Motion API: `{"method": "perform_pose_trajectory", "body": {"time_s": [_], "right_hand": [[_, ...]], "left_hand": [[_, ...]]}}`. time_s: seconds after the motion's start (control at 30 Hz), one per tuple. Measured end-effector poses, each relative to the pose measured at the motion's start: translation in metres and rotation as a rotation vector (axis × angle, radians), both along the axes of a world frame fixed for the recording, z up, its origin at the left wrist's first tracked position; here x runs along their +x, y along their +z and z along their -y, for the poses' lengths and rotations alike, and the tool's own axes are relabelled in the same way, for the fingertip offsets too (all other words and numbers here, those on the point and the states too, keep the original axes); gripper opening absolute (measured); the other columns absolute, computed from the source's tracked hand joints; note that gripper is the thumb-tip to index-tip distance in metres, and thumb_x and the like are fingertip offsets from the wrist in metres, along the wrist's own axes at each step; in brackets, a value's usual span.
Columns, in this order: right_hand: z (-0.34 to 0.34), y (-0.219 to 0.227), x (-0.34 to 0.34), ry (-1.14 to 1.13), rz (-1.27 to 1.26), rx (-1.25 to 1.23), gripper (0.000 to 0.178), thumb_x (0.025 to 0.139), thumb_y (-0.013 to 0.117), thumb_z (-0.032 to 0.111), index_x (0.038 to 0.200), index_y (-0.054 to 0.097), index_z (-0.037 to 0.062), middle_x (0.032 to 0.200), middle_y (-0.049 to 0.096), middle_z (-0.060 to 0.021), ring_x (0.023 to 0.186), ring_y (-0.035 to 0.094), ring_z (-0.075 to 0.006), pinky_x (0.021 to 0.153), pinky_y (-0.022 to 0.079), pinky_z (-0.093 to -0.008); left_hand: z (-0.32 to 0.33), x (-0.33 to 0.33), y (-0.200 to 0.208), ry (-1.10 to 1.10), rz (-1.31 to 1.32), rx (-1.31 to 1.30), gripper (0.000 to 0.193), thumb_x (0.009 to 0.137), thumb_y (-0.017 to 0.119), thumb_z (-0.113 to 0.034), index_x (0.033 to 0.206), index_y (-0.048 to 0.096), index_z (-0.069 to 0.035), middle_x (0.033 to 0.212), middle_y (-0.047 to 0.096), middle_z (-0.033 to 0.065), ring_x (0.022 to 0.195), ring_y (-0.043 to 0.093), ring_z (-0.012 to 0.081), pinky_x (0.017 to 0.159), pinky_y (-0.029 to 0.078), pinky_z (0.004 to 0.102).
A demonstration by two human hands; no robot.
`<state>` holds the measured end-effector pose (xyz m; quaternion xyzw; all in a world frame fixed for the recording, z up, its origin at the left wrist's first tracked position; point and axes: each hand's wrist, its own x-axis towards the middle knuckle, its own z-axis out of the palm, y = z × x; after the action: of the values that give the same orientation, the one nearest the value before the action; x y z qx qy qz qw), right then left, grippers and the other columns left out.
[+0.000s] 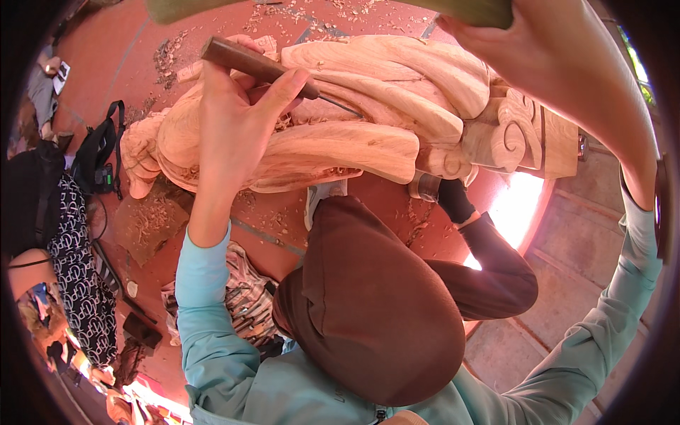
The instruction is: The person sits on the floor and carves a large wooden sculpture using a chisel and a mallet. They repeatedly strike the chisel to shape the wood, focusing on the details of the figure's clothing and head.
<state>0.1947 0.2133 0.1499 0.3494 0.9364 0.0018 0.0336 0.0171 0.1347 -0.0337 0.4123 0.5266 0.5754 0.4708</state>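
Observation:
A large pale wooden carving [382,64], cut with flowing folds and a scroll at its right end, lies on its side before me. My left hand [237,120] is closed around the brown wooden handle of a chisel [262,69]. The thin metal blade slants down to the right, its tip at a groove in the folds. Raised at the upper right, my right hand [524,49] grips a greenish wooden mallet [471,8]. The mallet extends left above the carving, with its middle cut off by the top edge.
Wood shavings [170,57] litter the red tiled floor. My bent knee [375,304] is close below the carving. At left are a black bag [99,159], a patterned black-and-white cloth [81,276] and other people. Striped cloth [244,297] lies beside my left forearm.

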Motion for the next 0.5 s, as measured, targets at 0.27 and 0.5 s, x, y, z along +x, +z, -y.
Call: {"method": "perform_pose_trajectory", "body": {"time_s": [0.27, 0.5], "right_hand": [[0.000, -0.001, -0.009, 0.001, 0.035, -0.007, 0.067, 0.071, 0.051, -0.001, 0.136, 0.045, 0.0137, 0.083, 0.066, -0.0122, 0.062, 0.061, -0.0177, 0.058, 0.049, -0.0312], [-0.003, 0.002, -0.019, -0.003, 0.080, -0.010, 0.067, 0.071, 0.052, -0.001, 0.136, 0.045, 0.0135, 0.083, 0.066, -0.0122, 0.063, 0.061, -0.0179, 0.059, 0.049, -0.0317]], "left_hand": [[-0.006, 0.000, -0.004, -0.041, -0.072, -0.014, 0.041, 0.086, 0.065, -0.005, 0.113, 0.034, -0.003, 0.096, 0.062, 0.0143, 0.088, 0.067, 0.0208, 0.068, 0.058, 0.0253], [-0.010, 0.000, 0.001, -0.080, -0.125, -0.016, 0.042, 0.086, 0.065, -0.007, 0.113, 0.033, -0.002, 0.096, 0.063, 0.0158, 0.088, 0.067, 0.0216, 0.070, 0.058, 0.0262]]}}
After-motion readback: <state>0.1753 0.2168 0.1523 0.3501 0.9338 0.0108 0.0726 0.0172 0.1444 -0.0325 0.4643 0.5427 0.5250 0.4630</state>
